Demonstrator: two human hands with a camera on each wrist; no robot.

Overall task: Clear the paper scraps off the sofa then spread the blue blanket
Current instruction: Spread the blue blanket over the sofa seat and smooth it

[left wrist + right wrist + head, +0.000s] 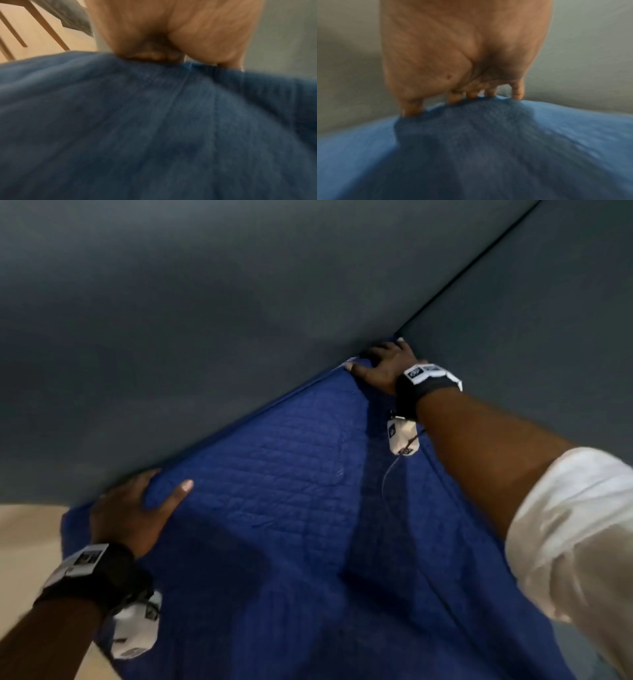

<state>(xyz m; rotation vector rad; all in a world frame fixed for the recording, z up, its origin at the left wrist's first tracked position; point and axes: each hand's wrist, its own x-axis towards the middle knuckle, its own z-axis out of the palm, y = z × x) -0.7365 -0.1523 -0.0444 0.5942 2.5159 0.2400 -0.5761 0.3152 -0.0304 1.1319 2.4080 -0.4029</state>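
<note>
**Tension at both corners: blue blanket (274, 491) going down on the sofa (205, 320)**

The blue blanket lies across the grey seat, filling the head view from 6 o'clock up to 1 o'clock. No paper scraps are in sight, so I judge the clearing done and the spreading now in hand.

The left hand (133, 515), down at 8 o'clock by the seat's end, has a clenched grip on the blanket's edge, thumb on top and fingers tucked beneath the fold. The right hand (383, 366), arm stretched long to 1 o'clock, is splayed with its grip released, pressing the far corner down right at the sofa's dark seam.

To do this well, pin with the right and draw with the left along the edge so the quilting lies without ridges. Then square the corner overhanging the floor (24, 542) at 9 o'clock.

Both wrist views are blurred, yet each shows fingertips on blue cloth.
</note>
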